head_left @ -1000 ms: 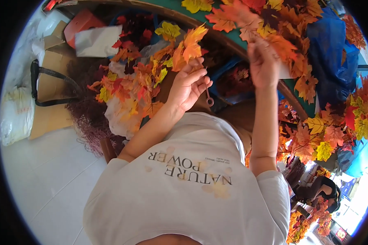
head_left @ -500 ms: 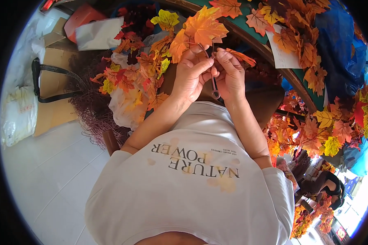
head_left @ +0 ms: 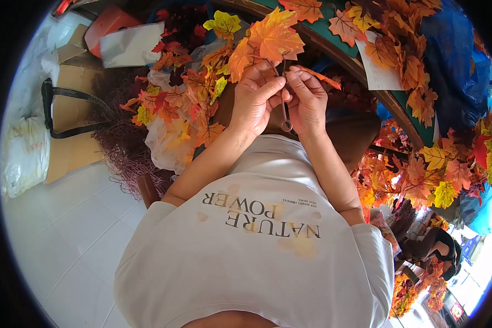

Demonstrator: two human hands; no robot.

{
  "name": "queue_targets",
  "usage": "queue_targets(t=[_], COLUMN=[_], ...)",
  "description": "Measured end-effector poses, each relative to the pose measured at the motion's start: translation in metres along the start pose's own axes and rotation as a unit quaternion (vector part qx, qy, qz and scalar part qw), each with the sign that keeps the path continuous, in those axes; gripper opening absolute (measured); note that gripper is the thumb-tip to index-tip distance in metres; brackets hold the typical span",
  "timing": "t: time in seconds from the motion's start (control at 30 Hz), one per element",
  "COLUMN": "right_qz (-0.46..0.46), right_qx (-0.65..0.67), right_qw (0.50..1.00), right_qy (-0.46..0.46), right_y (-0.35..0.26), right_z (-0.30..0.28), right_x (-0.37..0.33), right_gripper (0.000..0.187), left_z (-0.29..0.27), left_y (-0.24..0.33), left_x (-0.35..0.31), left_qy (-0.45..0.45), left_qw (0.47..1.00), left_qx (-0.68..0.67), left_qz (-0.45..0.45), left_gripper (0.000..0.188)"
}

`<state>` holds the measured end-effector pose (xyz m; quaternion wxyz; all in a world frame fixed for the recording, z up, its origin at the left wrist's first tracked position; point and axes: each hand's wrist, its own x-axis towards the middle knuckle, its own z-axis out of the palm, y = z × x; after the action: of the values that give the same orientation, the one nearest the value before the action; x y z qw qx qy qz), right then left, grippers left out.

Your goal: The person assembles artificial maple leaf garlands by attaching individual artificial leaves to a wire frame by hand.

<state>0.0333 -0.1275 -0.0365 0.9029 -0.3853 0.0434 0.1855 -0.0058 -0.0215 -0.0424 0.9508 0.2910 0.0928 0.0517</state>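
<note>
My left hand (head_left: 254,98) is closed, thumb and fingers pinching a thin dark artificial stem (head_left: 283,106). The stem's lower end curls into a small loop in front of my waist. Just above the left fingers spreads a large orange-yellow artificial maple leaf (head_left: 276,35), with others clustered behind it. Close beside it, my right hand (head_left: 307,101) is closed too, its thumb and forefinger pinched at the base of an orange artificial leaf (head_left: 323,77) seen nearly edge-on. Both sets of fingertips almost meet at the stem; the exact joint between them is hidden.
A green-topped table (head_left: 341,46) with a brown edge curves past my hands, bearing leaf garlands and a white paper (head_left: 380,68). Leafy garlands (head_left: 172,104) and purplish bare stems (head_left: 128,139) lie at left, near a cardboard box (head_left: 74,120). Blue plastic bags (head_left: 448,60) hang at right.
The looped lower end of the stem has swung slightly to the left. My right fingertips have shifted a little; the left hand stays nearly where it was.
</note>
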Motion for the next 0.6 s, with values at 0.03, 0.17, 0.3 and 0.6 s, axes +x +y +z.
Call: queue_targets(t=[0.03,0.17,0.3,0.6], right_qz=[0.000,-0.019,-0.141,-0.474], right_qx=[0.000,-0.031,-0.264,-0.481], right_qw=[1.000,0.999,0.954,0.721], right_qy=[0.001,-0.017,-0.013,-0.156], right_y=[0.001,0.005,0.002,-0.010], right_z=[0.000,-0.004,-0.018,-0.040], right_x=[-0.002,-0.006,0.002,-0.009], right_gripper=[0.015,0.012,0.014,0.035], left_z=[0.000,-0.009,-0.007,0.018], left_y=[0.000,-0.002,-0.003,-0.004], left_x=[-0.001,-0.001,0.006,-0.007], left_qy=[-0.002,0.001,-0.015,0.008], left_qw=[1.000,1.000,1.000,0.999], left_qx=[-0.003,0.024,0.013,0.005], left_qz=[0.012,0.013,-0.013,-0.048], left_gripper=[0.029,0.022,0.017,0.010])
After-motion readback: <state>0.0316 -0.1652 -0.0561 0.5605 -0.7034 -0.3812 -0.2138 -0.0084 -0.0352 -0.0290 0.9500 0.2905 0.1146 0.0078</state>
